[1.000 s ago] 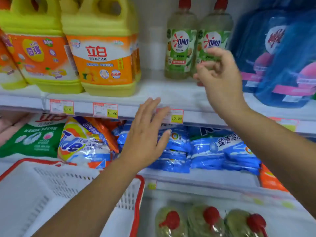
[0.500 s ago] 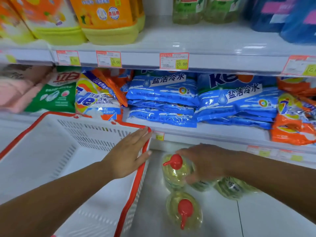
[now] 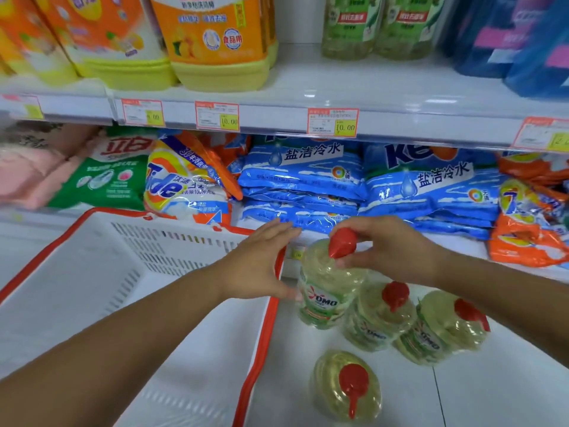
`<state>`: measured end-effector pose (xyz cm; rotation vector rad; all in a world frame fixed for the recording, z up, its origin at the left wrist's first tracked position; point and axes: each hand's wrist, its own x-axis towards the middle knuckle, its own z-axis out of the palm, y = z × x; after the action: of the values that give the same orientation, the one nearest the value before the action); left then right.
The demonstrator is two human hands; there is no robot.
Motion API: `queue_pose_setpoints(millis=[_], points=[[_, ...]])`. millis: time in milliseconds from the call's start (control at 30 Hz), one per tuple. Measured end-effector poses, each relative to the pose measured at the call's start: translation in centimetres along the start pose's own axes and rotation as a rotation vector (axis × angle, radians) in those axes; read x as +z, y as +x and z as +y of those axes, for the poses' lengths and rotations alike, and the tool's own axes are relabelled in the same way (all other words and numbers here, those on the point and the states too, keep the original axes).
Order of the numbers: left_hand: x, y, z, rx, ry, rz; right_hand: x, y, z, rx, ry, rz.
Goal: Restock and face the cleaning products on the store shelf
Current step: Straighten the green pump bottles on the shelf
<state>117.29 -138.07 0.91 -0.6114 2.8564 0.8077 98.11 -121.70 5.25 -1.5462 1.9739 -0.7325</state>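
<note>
Right hand (image 3: 397, 251) pinches the red cap (image 3: 341, 245) of an OMO bottle (image 3: 323, 291), fingers curled round the cap, bottle upright just beside the red rim of the white basket (image 3: 271, 322), below the shelf of blue detergent bags (image 3: 301, 180). Left hand (image 3: 261, 263) is flat over the basket rim, fingers straight and together, thumb near the bottle label, contact unclear. Three more OMO bottles (image 3: 378, 315) (image 3: 443, 328) (image 3: 348, 386) stand on the floor (image 3: 492, 396) near the held one; two matching bottles (image 3: 348, 26) sit on the upper shelf (image 3: 385, 87).
</note>
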Motion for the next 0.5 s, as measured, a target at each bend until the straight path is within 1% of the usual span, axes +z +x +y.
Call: queue_pose_setpoints(millis=[67,133,233,267,300,400,433,500], points=[[-0.7,0.4,1.5,0.007,-0.172,0.011,-3.7,-0.3,-2.9,-0.078,0.08,0.023],[-1.8,0.8,3.3,0.044,-0.38,0.06,-6.7,-0.7,-5.4,-0.143,0.197,0.06],[-4.1,0.9,6.2,0.061,-0.569,0.215,-9.9,-0.8,-7.6,-0.219,0.447,0.236],[-5.1,0.9,7.0,0.082,-0.61,0.278,-10.6,-0.9,-7.8,-0.241,0.519,0.276],[-6.0,1.0,7.6,0.108,-0.647,0.334,-11.1,-1.0,-7.9,-0.24,0.547,0.275],[-9.2,1.2,10.0,0.209,-0.717,0.475,-10.4,-1.0,-8.2,-0.169,0.435,0.193],[-10.3,1.3,10.8,0.236,-0.692,0.505,-10.0,-0.9,-8.6,-0.159,0.421,0.224],[-12.8,1.7,12.2,0.285,-0.601,0.545,-10.2,-0.2,-9.3,-0.184,0.38,0.412]])
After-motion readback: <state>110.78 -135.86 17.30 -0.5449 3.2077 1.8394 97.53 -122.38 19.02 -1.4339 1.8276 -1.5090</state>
